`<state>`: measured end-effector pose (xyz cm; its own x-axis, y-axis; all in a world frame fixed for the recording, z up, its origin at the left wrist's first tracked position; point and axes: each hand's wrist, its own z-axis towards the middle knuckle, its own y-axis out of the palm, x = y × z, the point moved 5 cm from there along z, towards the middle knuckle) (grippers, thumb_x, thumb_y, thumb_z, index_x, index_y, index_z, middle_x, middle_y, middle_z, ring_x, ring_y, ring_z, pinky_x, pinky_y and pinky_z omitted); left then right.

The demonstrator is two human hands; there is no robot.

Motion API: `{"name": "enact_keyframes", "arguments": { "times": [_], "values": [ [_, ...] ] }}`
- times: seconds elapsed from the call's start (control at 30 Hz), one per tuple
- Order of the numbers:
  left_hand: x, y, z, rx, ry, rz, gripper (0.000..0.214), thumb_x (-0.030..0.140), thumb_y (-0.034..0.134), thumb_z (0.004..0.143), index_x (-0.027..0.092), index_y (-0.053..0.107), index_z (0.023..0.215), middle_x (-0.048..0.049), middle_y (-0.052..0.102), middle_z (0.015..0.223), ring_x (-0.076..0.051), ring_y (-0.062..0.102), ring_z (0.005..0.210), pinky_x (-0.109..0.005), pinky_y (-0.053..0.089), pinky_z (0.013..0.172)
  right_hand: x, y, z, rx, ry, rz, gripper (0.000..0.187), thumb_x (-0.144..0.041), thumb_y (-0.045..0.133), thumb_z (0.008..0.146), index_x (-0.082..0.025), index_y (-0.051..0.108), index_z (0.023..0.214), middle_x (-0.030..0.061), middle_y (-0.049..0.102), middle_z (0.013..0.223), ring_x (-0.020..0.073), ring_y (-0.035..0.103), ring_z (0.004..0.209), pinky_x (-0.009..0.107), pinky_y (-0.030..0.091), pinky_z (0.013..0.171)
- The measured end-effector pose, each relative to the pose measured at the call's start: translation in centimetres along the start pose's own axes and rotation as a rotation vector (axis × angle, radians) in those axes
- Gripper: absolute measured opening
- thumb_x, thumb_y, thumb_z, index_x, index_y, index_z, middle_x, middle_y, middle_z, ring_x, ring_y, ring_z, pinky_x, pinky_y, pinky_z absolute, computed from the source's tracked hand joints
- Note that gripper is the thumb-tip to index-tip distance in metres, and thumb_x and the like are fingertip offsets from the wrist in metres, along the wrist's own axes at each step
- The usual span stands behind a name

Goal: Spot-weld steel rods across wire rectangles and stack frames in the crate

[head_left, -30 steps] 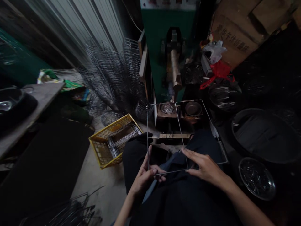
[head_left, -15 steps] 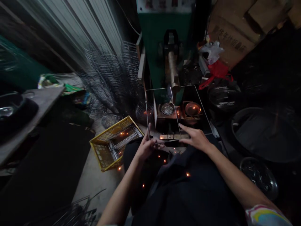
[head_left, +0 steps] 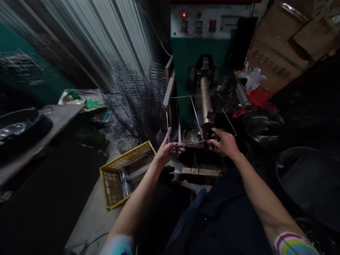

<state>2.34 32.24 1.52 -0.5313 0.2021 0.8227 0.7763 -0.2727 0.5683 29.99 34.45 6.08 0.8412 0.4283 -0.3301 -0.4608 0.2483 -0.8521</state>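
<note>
L hand (head_left: 168,148) pinches wire frame (head_left: 196,117) at near-L corner; R hand (head_left: 226,143) grasps near edge by mid bar. Frame extends twd 12 o'clock, nr brass-coloured rod (head_left: 206,101) on green machine (head_left: 183,60). Stacked wire racks (head_left: 130,88) approx 10 o'clock; yellow crate (head_left: 110,189) at 8.

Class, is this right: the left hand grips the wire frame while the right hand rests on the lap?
The right hand isn't resting there: the head view shows it holding the wire frame too. The left hand does grip it.
</note>
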Motion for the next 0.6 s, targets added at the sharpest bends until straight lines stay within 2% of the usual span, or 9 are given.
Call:
{"name": "enact_keyframes", "arguments": {
  "times": [0.37,0.5,0.6],
  "values": [
    [0.1,0.1,1.3,-0.051,0.015,-0.046,0.098,0.014,0.058,0.087,0.031,-0.013,0.152,-0.0102,0.076,0.093,-0.024,0.074,0.08,-0.027,0.057,0.06,-0.3,-0.7,1.2,0.003,0.03,0.048,0.054,-0.047,0.069,0.082,-0.022,0.058,0.128,0.006,0.072,0.099,0.0228,0.068,0.085,0.031,0.051,0.074],
    [-0.4,-0.4,1.2,-0.037,-0.021,-0.058,0.096,0.013,0.058,0.086,0.032,-0.01,0.152,-0.0096,0.076,0.093,-0.023,0.074,0.079,-0.027,0.057,0.06,-0.4,-0.5,0.9,0.005,0.029,0.08,0.052,-0.048,0.068,0.083,-0.022,0.058,0.128,0.0053,0.072,0.097,0.0211,0.067,0.082,0.03,0.05,0.073],
    [-0.8,-0.8,1.4,-0.047,-0.025,-0.058,0.095,0.013,0.057,0.087,0.032,-0.009,0.152,-0.0098,0.076,0.095,-0.024,0.074,0.081,-0.027,0.058,0.061,1.1,-1.6,1.2,0.026,0.045,0.075,0.061,-0.051,0.071,0.079,-0.022,0.057,0.131,0.0076,0.07,0.106,0.0211,0.066,0.083,0.032,0.051,0.075]
  ]
}}
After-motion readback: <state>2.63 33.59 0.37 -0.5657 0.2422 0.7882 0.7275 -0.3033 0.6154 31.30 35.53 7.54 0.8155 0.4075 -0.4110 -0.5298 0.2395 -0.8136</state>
